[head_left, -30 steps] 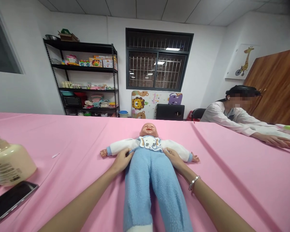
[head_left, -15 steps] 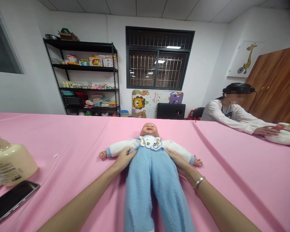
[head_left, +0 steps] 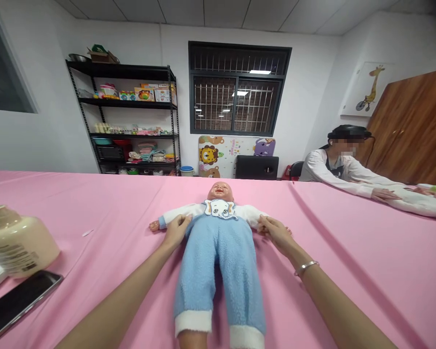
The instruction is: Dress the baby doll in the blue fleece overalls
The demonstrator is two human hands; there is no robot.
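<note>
A baby doll [head_left: 221,191] lies face up on the pink-covered table, head away from me and arms spread. It wears a fuzzy blue romper [head_left: 220,247] with white cuffs, white sleeves and an elephant face on the chest. My left hand [head_left: 177,231] is closed on the romper's edge by the left-side sleeve, under the doll's arm. Between the fingertips of my right hand [head_left: 278,233] is the right-side white sleeve [head_left: 250,215], pinched near the doll's forearm. That hand partly covers the doll's wrist and hand.
On the left stand a beige pump bottle [head_left: 20,242] and a dark phone [head_left: 20,303], with a small white scrap [head_left: 87,232] nearby. A person [head_left: 334,162] sits at the right with hands on a white-clothed bundle [head_left: 417,201]. Black shelving [head_left: 125,102] is behind.
My right hand has moved from the romper's side outward to the sleeve. The doll has shifted slightly left and away, bringing its white leg cuffs into view. My left hand has shifted slightly up and left.
</note>
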